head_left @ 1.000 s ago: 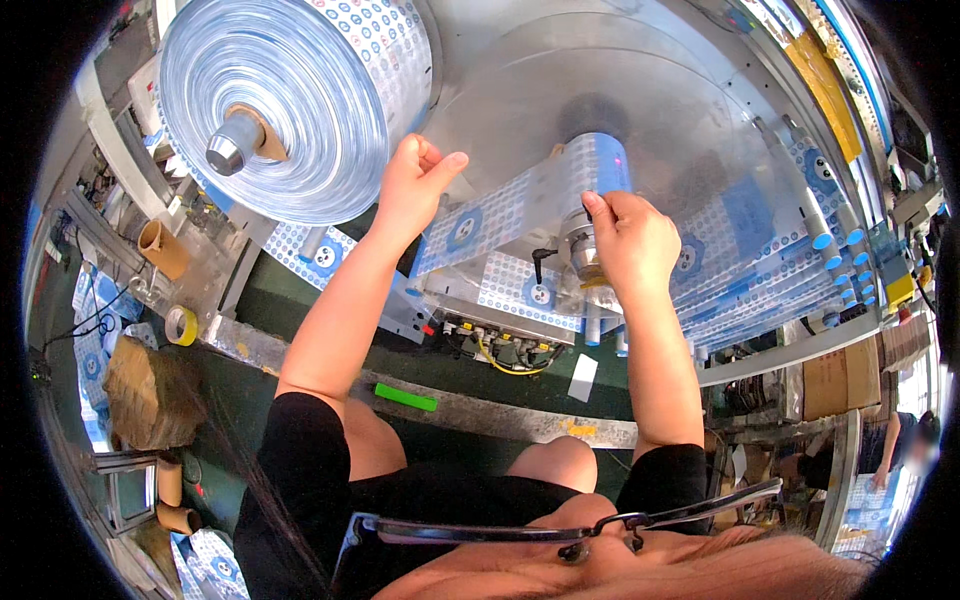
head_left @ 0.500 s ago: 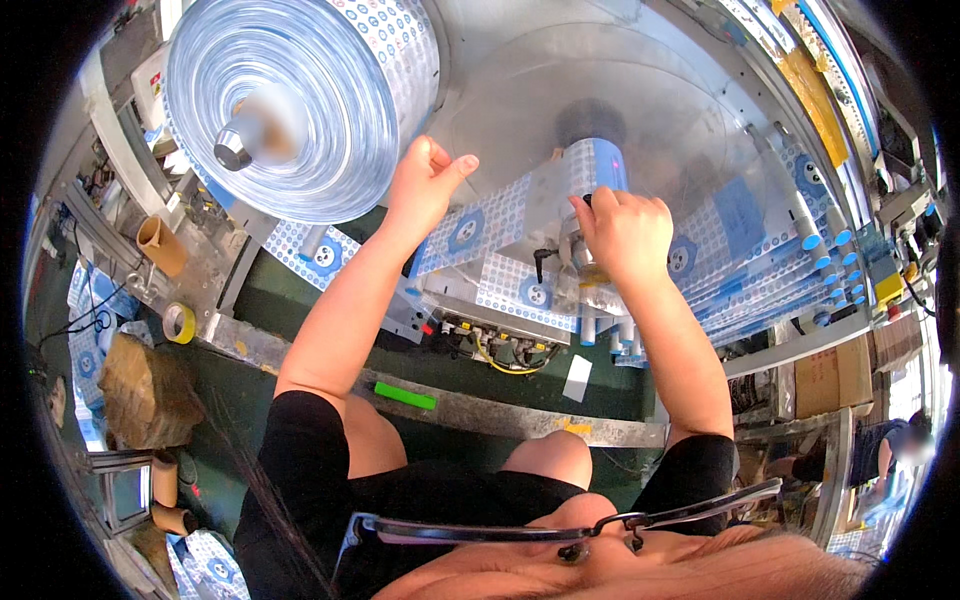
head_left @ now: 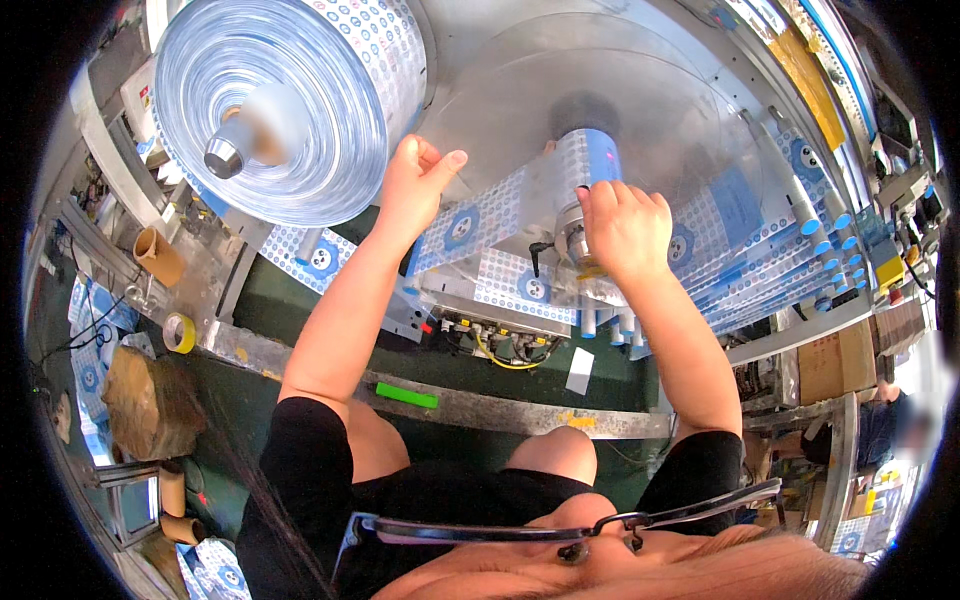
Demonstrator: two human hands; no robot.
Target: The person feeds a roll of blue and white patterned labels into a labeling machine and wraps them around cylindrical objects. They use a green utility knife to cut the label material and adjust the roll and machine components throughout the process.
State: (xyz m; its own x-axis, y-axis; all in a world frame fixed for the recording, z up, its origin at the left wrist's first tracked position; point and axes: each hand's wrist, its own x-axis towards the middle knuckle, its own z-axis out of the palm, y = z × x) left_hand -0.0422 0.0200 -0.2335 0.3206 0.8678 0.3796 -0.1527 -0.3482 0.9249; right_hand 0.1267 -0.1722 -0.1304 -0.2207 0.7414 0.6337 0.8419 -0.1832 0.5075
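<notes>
My right hand (head_left: pixel 628 230) is closed at the metal end of a spindle (head_left: pixel 570 235), its fingers wrapped round a dark part that mostly hides beneath them. Just behind it sits a small roll of blue and white printed film (head_left: pixel 575 165), with a black lever (head_left: pixel 537 256) sticking out lower left. Beside the right edge of a large printed film roll (head_left: pixel 270 180), my left hand (head_left: pixel 412 195) hangs with curled fingers and the thumb alongside. Whatever it pinches, if anything, is too small to make out. A printed web (head_left: pixel 465 228) slants between my hands.
Printed film runs over several blue-ended rollers (head_left: pixel 810 226) at the right. A metal beam (head_left: pixel 500 412) with a green strip (head_left: pixel 407 396) crosses before my knees. At left are a cardboard core (head_left: pixel 158 256) and a yellow tape roll (head_left: pixel 180 333). Another person (head_left: pixel 880 430) is at far right.
The view has shifted slightly, so the large roll sits a little further left. Both hands keep nearly the same places and grips.
</notes>
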